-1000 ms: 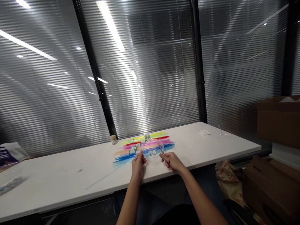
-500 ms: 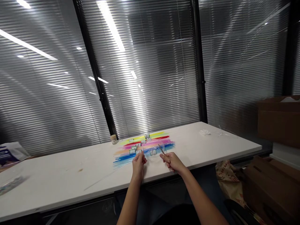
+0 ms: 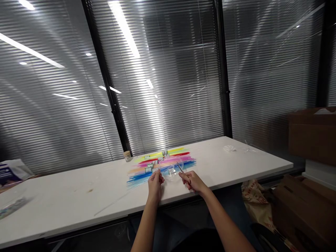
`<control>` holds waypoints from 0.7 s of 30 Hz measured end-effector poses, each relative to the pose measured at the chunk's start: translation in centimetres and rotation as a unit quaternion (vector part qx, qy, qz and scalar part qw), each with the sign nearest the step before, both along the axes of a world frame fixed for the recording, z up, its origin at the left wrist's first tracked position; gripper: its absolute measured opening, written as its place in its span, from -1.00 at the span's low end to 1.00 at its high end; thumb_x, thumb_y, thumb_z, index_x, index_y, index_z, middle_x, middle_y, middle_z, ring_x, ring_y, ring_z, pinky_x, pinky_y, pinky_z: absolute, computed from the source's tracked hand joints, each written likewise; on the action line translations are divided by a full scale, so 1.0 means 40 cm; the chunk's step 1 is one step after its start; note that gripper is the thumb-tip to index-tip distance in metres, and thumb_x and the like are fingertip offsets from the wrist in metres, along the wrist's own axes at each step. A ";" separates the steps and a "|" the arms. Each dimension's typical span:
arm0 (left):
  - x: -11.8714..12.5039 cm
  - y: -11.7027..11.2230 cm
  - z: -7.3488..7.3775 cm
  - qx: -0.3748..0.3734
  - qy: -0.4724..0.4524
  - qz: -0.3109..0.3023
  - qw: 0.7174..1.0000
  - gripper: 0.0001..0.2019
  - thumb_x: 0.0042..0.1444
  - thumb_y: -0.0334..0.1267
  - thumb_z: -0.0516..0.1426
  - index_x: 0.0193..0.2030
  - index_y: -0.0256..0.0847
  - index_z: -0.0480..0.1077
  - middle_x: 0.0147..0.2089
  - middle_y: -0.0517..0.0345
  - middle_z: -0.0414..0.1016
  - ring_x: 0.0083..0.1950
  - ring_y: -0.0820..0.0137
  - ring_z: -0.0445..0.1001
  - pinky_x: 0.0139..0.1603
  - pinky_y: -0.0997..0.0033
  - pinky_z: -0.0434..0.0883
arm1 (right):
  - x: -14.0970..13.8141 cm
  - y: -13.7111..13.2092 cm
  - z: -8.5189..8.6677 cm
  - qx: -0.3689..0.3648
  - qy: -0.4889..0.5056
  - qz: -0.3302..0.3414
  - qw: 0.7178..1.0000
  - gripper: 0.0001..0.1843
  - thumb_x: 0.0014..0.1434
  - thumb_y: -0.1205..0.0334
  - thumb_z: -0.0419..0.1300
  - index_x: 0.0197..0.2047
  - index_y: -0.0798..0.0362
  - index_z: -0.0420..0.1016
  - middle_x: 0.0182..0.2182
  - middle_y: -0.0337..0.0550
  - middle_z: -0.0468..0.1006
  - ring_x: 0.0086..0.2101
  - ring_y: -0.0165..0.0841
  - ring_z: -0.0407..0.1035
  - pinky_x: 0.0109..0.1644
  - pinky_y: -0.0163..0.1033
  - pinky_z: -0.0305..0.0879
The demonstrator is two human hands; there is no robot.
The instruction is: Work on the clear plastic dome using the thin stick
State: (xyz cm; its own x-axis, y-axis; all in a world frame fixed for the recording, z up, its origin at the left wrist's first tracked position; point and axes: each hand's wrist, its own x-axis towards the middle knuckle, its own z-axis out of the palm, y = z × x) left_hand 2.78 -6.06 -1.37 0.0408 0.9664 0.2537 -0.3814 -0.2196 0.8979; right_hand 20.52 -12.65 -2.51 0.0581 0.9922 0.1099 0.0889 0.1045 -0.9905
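Observation:
Both my hands rest at the near edge of a white table (image 3: 65, 196). My left hand (image 3: 155, 183) is closed in a pinch on one end of a thin clear strand (image 3: 168, 160) that loops up and round in front of me. My right hand (image 3: 193, 181) is closed on the other end, a thin stick-like piece poking up from its fingers. Behind the loop lie several bundles of coloured strands (image 3: 162, 162), yellow, red, pink, orange and blue, each with a small label.
A small jar (image 3: 127, 156) stands by the window blinds behind the bundles. Crumpled clear wrapping (image 3: 229, 148) lies at the far right of the table, a bag (image 3: 12, 171) and a packet at the far left. Cardboard boxes (image 3: 312, 136) stand to the right.
Almost nothing has moved. My hands have only shifted slightly while holding the clear strand.

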 end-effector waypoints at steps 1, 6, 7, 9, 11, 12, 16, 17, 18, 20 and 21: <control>0.000 0.001 -0.001 0.001 0.002 0.000 1.000 -0.55 -0.17 0.08 0.31 -0.58 -0.22 0.23 -0.61 0.34 0.15 -0.56 0.55 0.20 -0.51 0.53 0.19 | 0.000 -0.001 0.002 0.003 -0.002 0.000 1.000 -0.43 0.09 -0.26 0.15 -0.62 0.07 0.27 -0.85 -0.35 0.21 -0.81 -0.56 -0.06 -0.75 -0.40 -0.21; -0.001 0.004 -0.006 0.000 0.007 -0.006 1.000 -0.55 -0.17 0.10 0.31 -0.57 -0.22 0.24 -0.61 0.33 0.17 -0.56 0.54 0.20 -0.51 0.53 0.20 | -0.002 -0.008 0.012 0.002 -0.013 -0.003 1.000 -0.43 0.09 -0.24 0.17 -0.62 0.09 0.28 -0.85 -0.35 0.21 -0.81 -0.57 -0.06 -0.71 -0.40 -0.17; -0.001 0.004 -0.006 0.000 0.006 -0.006 1.000 -0.55 -0.17 0.10 0.31 -0.57 -0.22 0.24 -0.61 0.33 0.17 -0.56 0.54 0.20 -0.51 0.53 0.20 | -0.002 -0.009 0.012 0.001 -0.015 -0.004 1.000 -0.44 0.09 -0.24 0.17 -0.62 0.09 0.28 -0.85 -0.35 0.21 -0.81 -0.58 -0.06 -0.71 -0.40 -0.16; 0.000 0.005 -0.007 0.002 0.008 -0.006 1.000 -0.55 -0.16 0.09 0.31 -0.57 -0.22 0.24 -0.61 0.33 0.17 -0.56 0.54 0.19 -0.51 0.53 0.20 | -0.002 -0.008 0.011 0.006 -0.015 -0.006 1.000 -0.44 0.09 -0.23 0.18 -0.63 0.09 0.27 -0.85 -0.36 0.20 -0.80 -0.58 -0.06 -0.69 -0.40 -0.14; 0.000 0.006 -0.008 0.006 0.013 -0.006 1.000 -0.54 -0.16 0.09 0.31 -0.58 -0.22 0.23 -0.61 0.32 0.18 -0.56 0.55 0.19 -0.51 0.53 0.20 | -0.003 -0.005 0.008 0.014 -0.018 -0.008 1.000 -0.44 0.09 -0.22 0.18 -0.63 0.09 0.27 -0.85 -0.36 0.20 -0.79 -0.57 -0.05 -0.67 -0.40 -0.13; 0.000 0.007 -0.009 0.009 0.014 -0.005 1.000 -0.54 -0.16 0.09 0.31 -0.58 -0.22 0.23 -0.60 0.32 0.18 -0.56 0.55 0.19 -0.51 0.53 0.20 | -0.002 -0.003 0.005 0.019 -0.020 -0.009 1.000 -0.44 0.09 -0.22 0.18 -0.63 0.09 0.28 -0.85 -0.35 0.20 -0.79 -0.57 -0.04 -0.66 -0.40 -0.12; 0.000 0.009 -0.012 0.011 0.013 -0.006 1.000 -0.54 -0.15 0.08 0.31 -0.59 -0.22 0.23 -0.61 0.33 0.19 -0.56 0.55 0.19 -0.51 0.53 0.20 | -0.001 0.003 -0.002 0.026 -0.027 -0.009 0.999 -0.44 0.10 -0.22 0.16 -0.62 0.09 0.28 -0.84 -0.35 0.20 -0.78 -0.56 -0.02 -0.65 -0.40 -0.11; 0.000 0.009 -0.012 0.008 0.013 -0.006 1.000 -0.55 -0.16 0.08 0.32 -0.59 -0.22 0.23 -0.61 0.33 0.19 -0.56 0.55 0.20 -0.51 0.53 0.20 | 0.000 0.004 -0.003 0.025 -0.026 -0.009 0.999 -0.44 0.10 -0.23 0.16 -0.62 0.09 0.28 -0.85 -0.35 0.20 -0.78 -0.56 -0.03 -0.65 -0.40 -0.12; 0.000 0.009 -0.011 0.006 0.014 -0.006 1.000 -0.55 -0.16 0.07 0.32 -0.59 -0.22 0.23 -0.61 0.33 0.19 -0.56 0.55 0.20 -0.51 0.53 0.20 | 0.000 0.004 -0.003 0.023 -0.026 -0.010 0.999 -0.43 0.10 -0.24 0.16 -0.62 0.09 0.28 -0.85 -0.35 0.20 -0.79 -0.56 -0.04 -0.66 -0.40 -0.13; 0.001 0.007 -0.009 0.003 0.014 -0.004 1.000 -0.56 -0.17 0.07 0.33 -0.58 -0.22 0.24 -0.62 0.33 0.19 -0.56 0.54 0.21 -0.51 0.53 0.21 | 0.000 0.003 -0.002 0.017 -0.024 -0.011 1.000 -0.43 0.09 -0.26 0.16 -0.62 0.08 0.28 -0.85 -0.36 0.20 -0.80 -0.57 -0.06 -0.68 -0.39 -0.15; 0.001 0.006 -0.008 0.004 0.014 -0.003 1.000 -0.56 -0.18 0.06 0.33 -0.58 -0.22 0.24 -0.62 0.33 0.19 -0.56 0.54 0.20 -0.51 0.53 0.21 | 0.000 0.002 -0.001 0.015 -0.022 -0.011 1.000 -0.43 0.09 -0.26 0.16 -0.62 0.08 0.27 -0.84 -0.36 0.20 -0.80 -0.57 -0.07 -0.68 -0.39 -0.16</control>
